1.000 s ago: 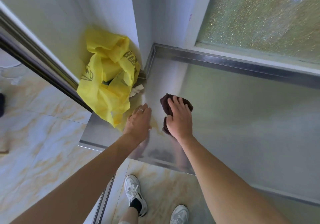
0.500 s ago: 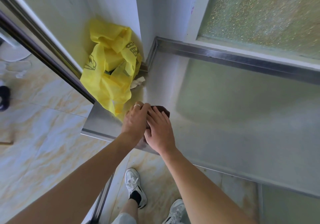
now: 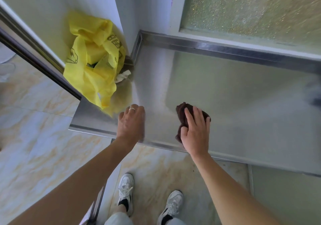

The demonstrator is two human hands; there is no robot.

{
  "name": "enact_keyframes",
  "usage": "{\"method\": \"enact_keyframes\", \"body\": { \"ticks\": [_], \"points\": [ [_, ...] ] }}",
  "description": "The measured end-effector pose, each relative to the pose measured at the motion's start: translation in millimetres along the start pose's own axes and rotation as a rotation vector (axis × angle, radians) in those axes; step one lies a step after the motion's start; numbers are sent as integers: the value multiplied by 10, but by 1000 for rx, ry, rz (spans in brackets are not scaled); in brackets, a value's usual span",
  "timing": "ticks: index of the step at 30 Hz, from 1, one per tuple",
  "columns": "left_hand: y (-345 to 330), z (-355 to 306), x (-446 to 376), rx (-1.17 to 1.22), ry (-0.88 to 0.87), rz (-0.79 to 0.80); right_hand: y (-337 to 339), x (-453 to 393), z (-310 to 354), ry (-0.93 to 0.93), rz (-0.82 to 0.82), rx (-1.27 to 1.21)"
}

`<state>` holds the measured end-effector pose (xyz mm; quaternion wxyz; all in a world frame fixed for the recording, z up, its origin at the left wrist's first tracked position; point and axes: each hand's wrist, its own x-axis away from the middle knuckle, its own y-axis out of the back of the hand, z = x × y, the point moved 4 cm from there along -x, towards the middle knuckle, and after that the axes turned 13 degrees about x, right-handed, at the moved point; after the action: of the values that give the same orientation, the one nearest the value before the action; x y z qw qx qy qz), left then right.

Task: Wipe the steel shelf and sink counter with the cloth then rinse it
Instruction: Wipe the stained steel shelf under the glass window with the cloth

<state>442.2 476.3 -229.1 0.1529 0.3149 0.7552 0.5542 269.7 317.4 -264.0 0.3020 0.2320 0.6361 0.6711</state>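
Cloth under right hand; yellow bag maybe holds packets.

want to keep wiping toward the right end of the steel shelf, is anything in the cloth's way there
Almost nothing. The right hand presses the brown cloth flat on the steel shelf, and the surface to its right is bare until a dark blurred shape at the picture's edge. The yellow bag sits on the opposite side.
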Motion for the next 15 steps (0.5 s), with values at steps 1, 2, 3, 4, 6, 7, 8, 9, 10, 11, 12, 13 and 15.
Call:
{"method": "enact_keyframes", "body": {
  "ticks": [1, 2, 3, 4, 6, 7, 8, 9, 10, 11, 12, 13, 15],
  "points": [
    [35, 58, -11, 16, 7, -19, -4, -6, -70, -67, -3, 22],
    [73, 132, -22, 34, 19, -36, -11, -12, -93, -125, -7, 38],
    [113, 213, -35, 44, 34, -48, -16, -19, -73, -170, -9, 46],
    [153, 295, -45, 42, 47, -55, -17, -30, -21, -201, -10, 51],
    [211, 428, -58, 31, 45, -58, -10, -62, 146, -222, -14, 62],
    [231, 474, -58, 38, 40, -56, -4, -83, 246, -206, -14, 64],
    [250, 511, -54, 51, 38, -52, -4, -109, 360, -179, -11, 62],
    [263, 546, -49, 64, 39, -51, -7, -133, 484, -151, -3, 57],
    [266, 580, -45, 73, 41, -52, -14, -156, 615, -129, 7, 48],
    [264, 614, -44, 84, 45, -50, -25, -178, 757, -110, 16, 37],
    [263, 649, -48, 99, 52, -45, -38, -199, 906, -91, 23, 26],
    [263, 683, -53, 119, 58, -41, -52, -220, 1062, -69, 30, 16],
    [270, 749, -60, 167, 56, -37, -87, -264, 1372, -16, 44, -13]
  ]
}}
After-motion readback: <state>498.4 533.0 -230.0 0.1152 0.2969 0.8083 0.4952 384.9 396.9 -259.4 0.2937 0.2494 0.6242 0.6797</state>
